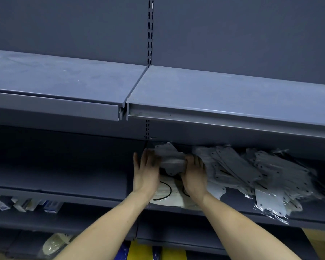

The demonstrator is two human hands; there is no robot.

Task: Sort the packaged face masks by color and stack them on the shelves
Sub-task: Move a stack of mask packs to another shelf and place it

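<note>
Masks in clear wrappers, grey ones (238,166), sprawled in a loose heap along the right stretch of the middle shelf (233,212), reaching its front edge. Smaller grey stack (172,160) squeezed between both hands near the shelf's left end, above pale masks (169,194) lying flat at the front edge. Probably light, soft and slippery in film; best clamped at the two short ends. Left hand (145,171) flat against one end, fingers straight. Right hand (193,172) curled around the other end, fingers gripping.
</note>
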